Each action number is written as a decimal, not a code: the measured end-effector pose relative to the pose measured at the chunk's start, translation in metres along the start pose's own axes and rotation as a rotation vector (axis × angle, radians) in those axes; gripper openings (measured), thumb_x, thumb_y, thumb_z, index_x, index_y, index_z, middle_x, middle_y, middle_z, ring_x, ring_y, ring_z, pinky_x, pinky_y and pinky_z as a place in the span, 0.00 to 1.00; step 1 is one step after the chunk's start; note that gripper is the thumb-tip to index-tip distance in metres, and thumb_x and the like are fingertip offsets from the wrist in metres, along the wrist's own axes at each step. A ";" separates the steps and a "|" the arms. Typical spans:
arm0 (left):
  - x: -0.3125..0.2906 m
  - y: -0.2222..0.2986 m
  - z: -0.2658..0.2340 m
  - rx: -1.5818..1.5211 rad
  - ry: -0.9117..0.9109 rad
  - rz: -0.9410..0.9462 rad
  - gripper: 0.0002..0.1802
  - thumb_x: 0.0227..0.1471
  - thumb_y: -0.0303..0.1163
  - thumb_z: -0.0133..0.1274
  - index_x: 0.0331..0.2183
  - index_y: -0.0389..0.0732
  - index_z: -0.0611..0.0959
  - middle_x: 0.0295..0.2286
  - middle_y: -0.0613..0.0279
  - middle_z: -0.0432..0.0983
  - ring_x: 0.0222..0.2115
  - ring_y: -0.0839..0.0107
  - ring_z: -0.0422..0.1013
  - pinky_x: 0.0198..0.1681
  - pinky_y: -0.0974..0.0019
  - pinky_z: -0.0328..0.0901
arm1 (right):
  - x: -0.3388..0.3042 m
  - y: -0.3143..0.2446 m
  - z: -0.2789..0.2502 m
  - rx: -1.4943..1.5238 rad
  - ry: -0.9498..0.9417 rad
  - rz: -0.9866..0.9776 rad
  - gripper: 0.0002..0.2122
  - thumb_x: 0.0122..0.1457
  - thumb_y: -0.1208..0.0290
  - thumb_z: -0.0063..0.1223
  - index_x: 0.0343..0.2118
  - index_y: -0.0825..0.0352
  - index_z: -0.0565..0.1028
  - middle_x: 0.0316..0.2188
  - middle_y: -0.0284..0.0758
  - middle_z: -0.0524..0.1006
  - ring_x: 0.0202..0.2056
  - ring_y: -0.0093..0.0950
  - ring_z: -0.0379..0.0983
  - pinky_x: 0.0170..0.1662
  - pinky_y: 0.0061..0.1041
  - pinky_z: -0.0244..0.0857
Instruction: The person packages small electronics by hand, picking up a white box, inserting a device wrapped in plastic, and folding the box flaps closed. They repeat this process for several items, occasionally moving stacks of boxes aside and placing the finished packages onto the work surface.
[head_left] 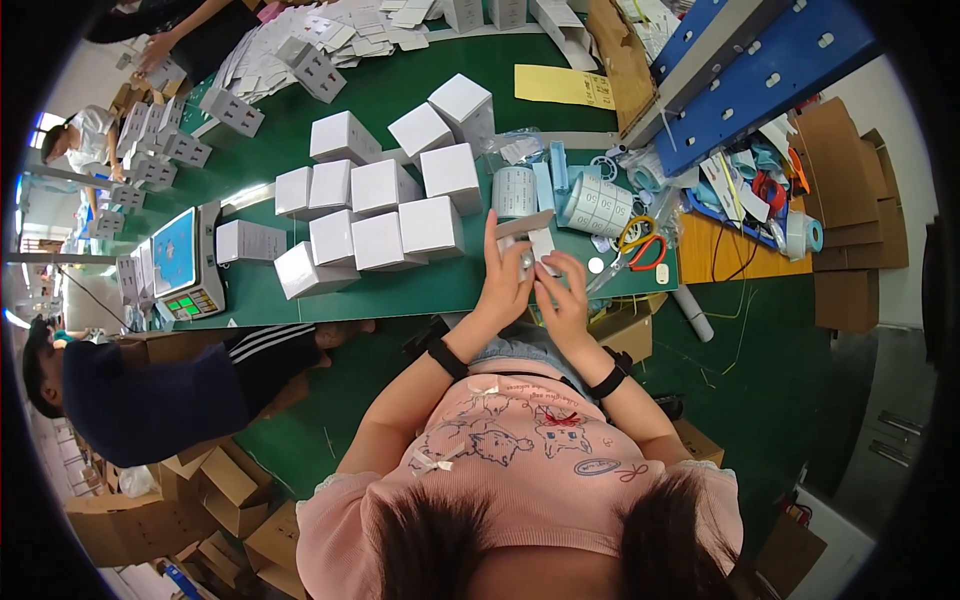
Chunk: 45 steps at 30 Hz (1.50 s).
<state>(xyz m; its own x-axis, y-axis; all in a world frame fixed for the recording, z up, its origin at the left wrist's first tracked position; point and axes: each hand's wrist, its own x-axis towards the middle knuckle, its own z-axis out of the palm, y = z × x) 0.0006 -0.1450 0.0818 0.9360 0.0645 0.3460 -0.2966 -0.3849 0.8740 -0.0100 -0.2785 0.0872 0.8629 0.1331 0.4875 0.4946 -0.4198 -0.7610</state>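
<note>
Grip [507, 287] on carton [541, 242] near numbered roll [603, 207]

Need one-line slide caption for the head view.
Left hand holding a white carton, right hand at its near edge, at a green table with white boxes and label rolls.

Forearms converge ahead of body: left forearm [400, 395] slants up and right, right forearm [645, 412] up and left. Left hand [508, 278] in grip, index finger [491, 238] raised nearly straight. Right hand [566, 305] just beside, fingers bent toward left hand; whether right fingertips pinch, unclear.
</note>
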 end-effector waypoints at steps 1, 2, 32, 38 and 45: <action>0.000 0.001 -0.002 0.032 -0.055 0.043 0.16 0.44 0.22 0.51 0.38 0.37 0.68 0.55 0.38 0.45 0.55 0.43 0.49 0.54 0.54 0.49 | -0.002 -0.002 0.002 -0.052 -0.006 -0.035 0.12 0.46 0.82 0.53 0.36 0.71 0.74 0.38 0.41 0.69 0.44 0.39 0.66 0.44 0.33 0.62; 0.003 0.002 -0.005 0.067 -0.106 0.090 0.18 0.44 0.22 0.51 0.40 0.37 0.68 0.56 0.38 0.42 0.56 0.43 0.47 0.55 0.53 0.47 | 0.000 -0.004 0.003 -0.101 -0.009 -0.078 0.12 0.45 0.82 0.52 0.36 0.71 0.74 0.38 0.41 0.70 0.44 0.39 0.66 0.45 0.33 0.62; -0.010 -0.053 0.017 -0.341 -0.041 0.095 0.35 0.42 0.27 0.56 0.52 0.46 0.59 0.54 0.45 0.53 0.51 0.48 0.56 0.50 0.50 0.51 | 0.501 -0.017 0.394 -0.305 -0.477 -0.167 0.21 0.42 0.75 0.52 0.44 0.59 0.71 0.43 0.42 0.69 0.45 0.40 0.66 0.47 0.35 0.61; 0.004 -0.126 0.022 -0.704 -0.465 -0.538 0.28 0.41 0.30 0.56 0.47 0.42 0.67 0.52 0.46 0.54 0.51 0.49 0.55 0.51 0.50 0.50 | 0.479 -0.053 0.493 -0.194 -0.589 -0.768 0.31 0.33 0.72 0.64 0.47 0.52 0.70 0.49 0.44 0.64 0.50 0.45 0.59 0.54 0.37 0.55; 0.021 -0.149 -0.003 -0.554 -0.294 -0.380 0.26 0.41 0.31 0.56 0.45 0.41 0.69 0.52 0.46 0.55 0.51 0.49 0.54 0.51 0.50 0.50 | 0.436 -0.074 0.539 -0.486 -0.572 -0.663 0.17 0.39 0.73 0.58 0.37 0.59 0.75 0.37 0.32 0.74 0.46 0.36 0.65 0.48 0.40 0.59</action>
<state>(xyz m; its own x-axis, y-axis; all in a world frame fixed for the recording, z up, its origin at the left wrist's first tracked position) 0.0642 -0.0837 -0.0404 0.9824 -0.1789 -0.0530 0.0791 0.1420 0.9867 0.3859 0.2948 0.1249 0.4110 0.8316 0.3735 0.9084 -0.4083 -0.0903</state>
